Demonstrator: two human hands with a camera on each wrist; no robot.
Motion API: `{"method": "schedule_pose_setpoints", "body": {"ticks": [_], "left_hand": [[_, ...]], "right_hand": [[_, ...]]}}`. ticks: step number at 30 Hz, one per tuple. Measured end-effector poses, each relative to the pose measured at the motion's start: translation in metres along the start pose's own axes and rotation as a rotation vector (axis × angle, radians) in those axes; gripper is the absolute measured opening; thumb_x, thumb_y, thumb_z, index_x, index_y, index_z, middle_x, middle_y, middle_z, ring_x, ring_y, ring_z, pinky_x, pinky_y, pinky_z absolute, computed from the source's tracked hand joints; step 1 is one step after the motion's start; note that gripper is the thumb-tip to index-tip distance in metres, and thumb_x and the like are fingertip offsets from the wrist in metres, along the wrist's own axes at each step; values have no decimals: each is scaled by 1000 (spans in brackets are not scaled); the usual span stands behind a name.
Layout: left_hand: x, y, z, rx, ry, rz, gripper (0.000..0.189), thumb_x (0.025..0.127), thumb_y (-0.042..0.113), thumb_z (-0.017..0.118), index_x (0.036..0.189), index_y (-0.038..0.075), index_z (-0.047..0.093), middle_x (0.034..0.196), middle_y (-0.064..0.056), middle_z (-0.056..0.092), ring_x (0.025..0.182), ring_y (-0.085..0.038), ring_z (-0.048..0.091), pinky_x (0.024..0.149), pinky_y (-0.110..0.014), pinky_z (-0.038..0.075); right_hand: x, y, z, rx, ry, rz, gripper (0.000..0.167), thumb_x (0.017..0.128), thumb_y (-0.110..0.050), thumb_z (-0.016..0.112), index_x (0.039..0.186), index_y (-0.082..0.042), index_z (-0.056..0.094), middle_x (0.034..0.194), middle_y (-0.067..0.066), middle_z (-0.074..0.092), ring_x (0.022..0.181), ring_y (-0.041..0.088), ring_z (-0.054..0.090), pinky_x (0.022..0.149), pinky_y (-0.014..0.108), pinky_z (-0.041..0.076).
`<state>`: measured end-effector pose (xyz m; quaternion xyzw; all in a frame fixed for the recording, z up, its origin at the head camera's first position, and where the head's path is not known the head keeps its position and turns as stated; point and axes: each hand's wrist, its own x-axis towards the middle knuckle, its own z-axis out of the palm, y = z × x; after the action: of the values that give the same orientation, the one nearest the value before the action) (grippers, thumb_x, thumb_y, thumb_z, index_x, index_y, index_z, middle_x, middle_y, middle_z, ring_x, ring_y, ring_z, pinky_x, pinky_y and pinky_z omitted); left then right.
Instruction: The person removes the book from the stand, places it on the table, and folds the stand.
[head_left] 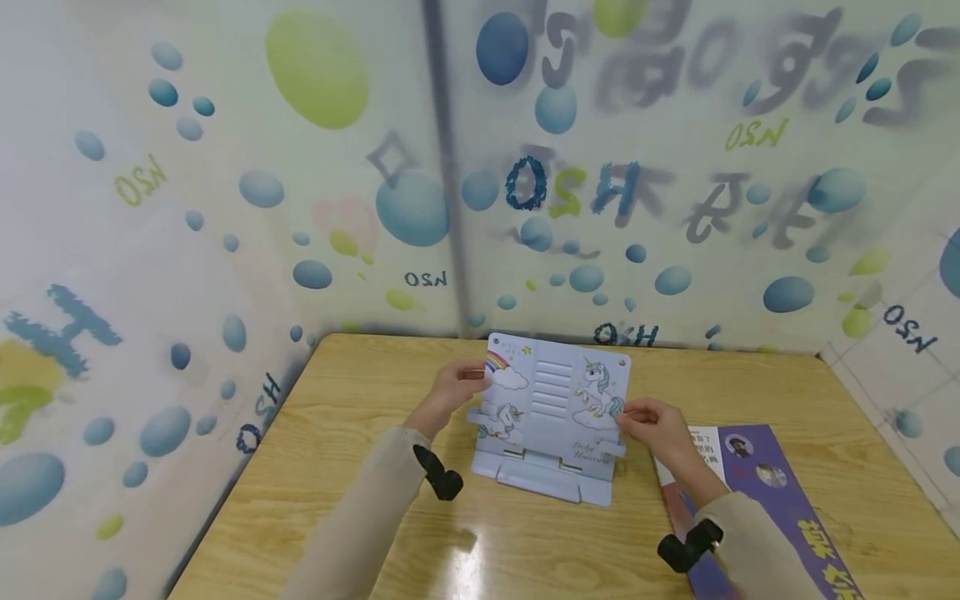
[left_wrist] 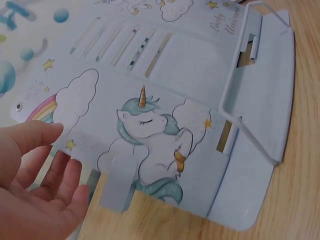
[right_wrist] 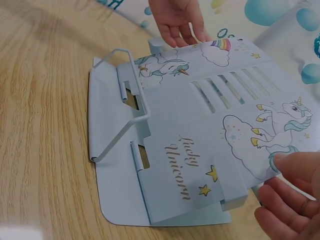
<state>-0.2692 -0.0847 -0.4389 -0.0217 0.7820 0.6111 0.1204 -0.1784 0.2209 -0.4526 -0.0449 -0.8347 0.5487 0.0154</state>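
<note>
A pale blue metal book stand (head_left: 553,417) printed with unicorns, clouds and a rainbow stands on the table, its slotted back panel tilted up from a flat base. My left hand (head_left: 452,392) pinches the panel's left edge. In the left wrist view, that thumb lies on the front near the rainbow (left_wrist: 44,109), the fingers at and behind the edge. On the opposite edge my right hand (head_left: 656,423) pinches beside the rearing unicorn, thumb in front, as the right wrist view shows. A wire page holder (right_wrist: 131,120) runs along the base.
A purple book or booklet (head_left: 780,492) lies on the wooden table (head_left: 337,417) at the right, partly under my right forearm. Curtain-like walls (head_left: 360,250) with blue and green spots stand behind and beside the table.
</note>
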Motion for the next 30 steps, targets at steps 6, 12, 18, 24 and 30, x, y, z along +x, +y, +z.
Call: {"method": "schedule_pose_setpoints", "body": {"ticks": [6, 12, 18, 24, 30], "left_hand": [[3, 1, 7, -20, 65, -11, 32, 85, 9, 64, 115, -1, 58, 102, -11, 58, 90, -21, 54, 82, -36, 48], [5, -2, 6, -74, 95, -13, 27, 87, 8, 62, 111, -2, 58, 97, -10, 56, 86, -19, 52, 76, -33, 50], [4, -7, 1, -83, 82, -21, 24, 88, 7, 61, 110, -1, 58, 97, -10, 55, 86, -19, 52, 77, -35, 50], [-2, -11, -3, -100, 28, -23, 22, 90, 6, 58, 110, -2, 56, 94, -9, 52, 85, -19, 51, 79, -36, 50], [-13, -16, -6, -126, -24, 7, 23, 92, 7, 54, 112, -4, 55, 93, -8, 50, 85, -19, 48, 80, -37, 48]], "right_hand": [[6, -2, 6, 27, 4, 22, 27, 84, -7, 66, 101, 11, 58, 82, 10, 64, 73, 19, 62, 68, 32, 53], [12, -3, 7, -20, -7, 27, 24, 84, -8, 65, 98, 10, 58, 80, 9, 64, 73, 22, 64, 70, 37, 53], [22, -5, 8, -25, -19, 22, 23, 85, -5, 64, 100, 11, 57, 83, 12, 62, 73, 16, 62, 71, 36, 53], [33, -8, 8, -51, -21, 3, 21, 85, -2, 63, 100, 12, 58, 82, 13, 62, 73, 17, 62, 69, 33, 53], [46, -5, 9, -66, -27, -46, 20, 84, -2, 64, 98, 12, 59, 79, 12, 62, 68, 13, 60, 66, 30, 53]]}}
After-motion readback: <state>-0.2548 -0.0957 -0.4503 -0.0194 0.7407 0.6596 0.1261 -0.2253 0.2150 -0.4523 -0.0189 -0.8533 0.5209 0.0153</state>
